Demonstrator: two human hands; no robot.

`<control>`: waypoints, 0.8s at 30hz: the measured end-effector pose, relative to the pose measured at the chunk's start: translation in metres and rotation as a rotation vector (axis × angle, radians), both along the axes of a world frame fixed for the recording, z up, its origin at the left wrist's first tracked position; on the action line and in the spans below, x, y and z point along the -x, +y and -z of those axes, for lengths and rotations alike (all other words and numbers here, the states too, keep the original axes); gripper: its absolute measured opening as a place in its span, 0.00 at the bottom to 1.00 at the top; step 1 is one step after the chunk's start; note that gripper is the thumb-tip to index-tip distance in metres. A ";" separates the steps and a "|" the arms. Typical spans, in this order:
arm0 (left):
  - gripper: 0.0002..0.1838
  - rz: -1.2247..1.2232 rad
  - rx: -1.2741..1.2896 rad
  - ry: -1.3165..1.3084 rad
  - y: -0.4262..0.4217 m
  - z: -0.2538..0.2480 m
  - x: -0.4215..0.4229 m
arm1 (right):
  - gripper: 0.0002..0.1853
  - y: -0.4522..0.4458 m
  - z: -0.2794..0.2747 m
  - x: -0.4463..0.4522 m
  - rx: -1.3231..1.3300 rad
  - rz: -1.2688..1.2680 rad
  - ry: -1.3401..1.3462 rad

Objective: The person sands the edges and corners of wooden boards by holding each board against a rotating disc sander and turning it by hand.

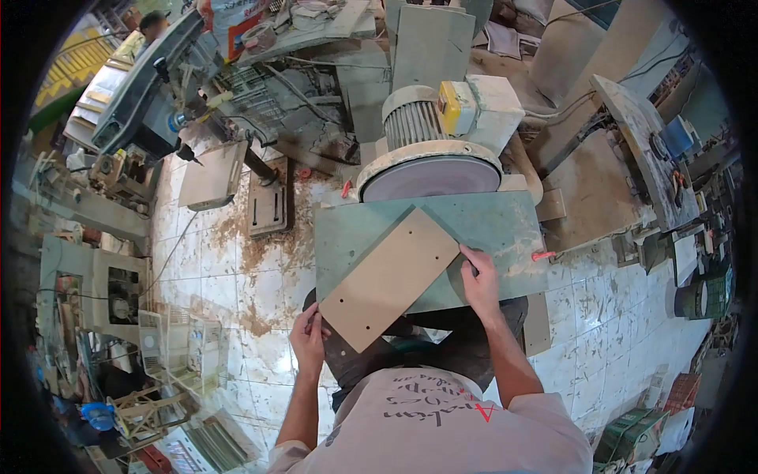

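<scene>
A flat brown rectangular board [391, 280] with several small dark holes lies at a slant over the green table [497, 229] of a disc sander. My left hand [309, 332] grips its lower left corner. At the right corner, my right hand [479, 276] pinches the edge between thumb and fingers. The board's upper corner points toward the grey sanding disc [430, 180], with a gap between them. Its lower end sticks out past the table's near edge, above my lap.
The sander's motor [412, 118] stands behind the disc. A drill press [185, 150] is at the left, with its base plate [268, 201] on the dusty tiled floor. Red clamp handles [542, 256] project beside the green table. A wooden bench [592, 193] stands at the right. Another person [150, 28] is far back left.
</scene>
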State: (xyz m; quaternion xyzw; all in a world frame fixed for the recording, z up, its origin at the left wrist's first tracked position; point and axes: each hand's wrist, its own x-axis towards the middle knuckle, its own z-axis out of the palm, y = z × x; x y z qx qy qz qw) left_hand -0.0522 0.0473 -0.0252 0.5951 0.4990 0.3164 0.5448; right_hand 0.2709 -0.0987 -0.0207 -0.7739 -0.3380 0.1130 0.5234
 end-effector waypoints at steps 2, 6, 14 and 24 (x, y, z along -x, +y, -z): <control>0.14 -0.016 0.017 0.016 0.009 -0.003 -0.008 | 0.19 0.008 0.003 -0.007 0.018 -0.039 -0.214; 0.15 0.005 -0.019 0.080 0.022 -0.003 -0.012 | 0.20 0.016 0.008 -0.010 0.056 -0.002 -0.119; 0.15 0.000 -0.041 0.052 0.032 0.002 -0.014 | 0.24 0.019 0.010 -0.009 0.124 0.016 -0.075; 0.11 0.127 -0.018 0.118 0.028 -0.016 -0.011 | 0.24 0.021 0.005 -0.016 0.169 0.036 -0.013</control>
